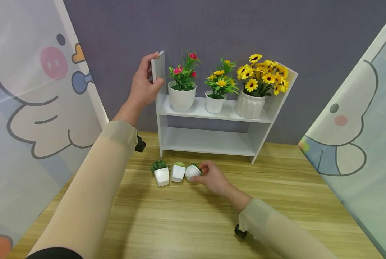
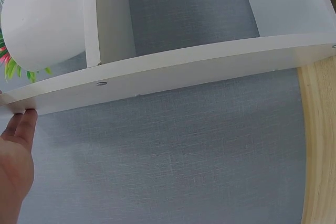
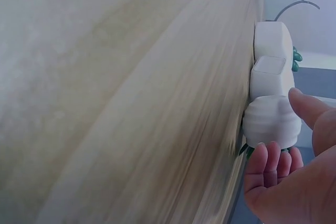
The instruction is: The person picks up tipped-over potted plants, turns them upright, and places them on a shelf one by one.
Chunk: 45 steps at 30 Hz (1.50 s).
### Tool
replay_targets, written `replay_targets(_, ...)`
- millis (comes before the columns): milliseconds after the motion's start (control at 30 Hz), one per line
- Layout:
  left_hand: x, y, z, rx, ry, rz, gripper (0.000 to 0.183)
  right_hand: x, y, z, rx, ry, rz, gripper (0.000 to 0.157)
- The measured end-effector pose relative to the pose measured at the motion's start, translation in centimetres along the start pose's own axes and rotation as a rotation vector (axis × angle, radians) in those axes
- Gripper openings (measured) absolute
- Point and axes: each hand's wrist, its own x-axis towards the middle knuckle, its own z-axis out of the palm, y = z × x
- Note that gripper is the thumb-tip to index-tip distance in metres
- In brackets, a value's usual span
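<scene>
The ribbed pot (image 1: 191,173), in the head view, lies tilted on the tabletop (image 1: 193,219), leaves toward 1 o'clock. The right hand (image 1: 215,180) comes from 4 o'clock and grasps it between thumb and fingers. The middle pot (image 1: 178,174) is just beside it at 9 o'clock, the end pot (image 1: 161,177) beyond. Toward 12 o'clock stands the shelf (image 1: 209,141); its left panel (image 1: 160,72) is gripped by the left hand (image 1: 146,84), at the pot's 11 o'clock. A light, steady hold there seems best, since a tug could shake the flowerpots (image 1: 182,98).

In the left wrist view, fingertips touch the panel's outer face at 9 o'clock; a flowerpot sits at 10 o'clock, so sideways pressure calls for care.

In the right wrist view, the ribbed pot is near 3 o'clock, thumb at its 1 o'clock, curled fingers at its 6 o'clock, by the leaves. How firmly they press, I cannot tell. Gripping the hard wall should spare the leaves and avoid nudging the middle pot.
</scene>
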Motion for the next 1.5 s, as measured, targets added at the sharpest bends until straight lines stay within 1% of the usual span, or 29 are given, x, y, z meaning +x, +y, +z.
replay_targets(267, 0.0, -0.1, 0.1, 0.005, -0.002, -0.002, 0.072, 0.4, 0.4, -0.5, 0.001, 0.001, 0.007, 0.048)
replay_targets(467, 0.0, 0.0, 0.0, 0.0, 0.0, -0.006, 0.072, 0.7, 0.8, -1.4, -0.032, 0.007, -0.028, 0.048)
replay_targets(700, -0.1, 0.0, 0.0, 0.006, 0.001, -0.003, 0.072, 0.9, 1.3, -2.0, -0.045, -0.016, -0.045, 0.045)
replay_targets(833, -0.1, 0.0, 0.0, 0.004, 0.002, -0.002, 0.072, 0.8, 1.4, -2.1, -0.052, -0.008, -0.042, 0.05)
replay_targets(1000, -0.1, 0.0, 0.0, 0.002, 0.003, -0.01, 0.072, 0.5, 1.0, -1.7, -0.003, 0.002, -0.003, 0.062)
replay_targets(1100, 0.0, 0.1, 0.0, 0.004, 0.003, -0.011, 0.072, 0.4, 0.7, -1.1, 0.038, 0.003, 0.046, 0.069)
replay_targets(1233, 0.0, 0.0, -0.1, 0.006, 0.002, -0.013, 0.072, 0.5, 0.4, -0.2, 0.07, 0.003, 0.083, 0.077)
replay_targets(1333, -0.1, 0.0, -0.1, 0.008, -0.001, -0.014, 0.072, 0.6, 0.2, 0.4, 0.065, 0.008, 0.086, 0.078)
replay_targets(1500, -0.1, 0.1, -0.1, 0.014, -0.003, -0.014, 0.072, 0.6, -0.2, 1.0, 0.052, 0.031, 0.1, 0.075)
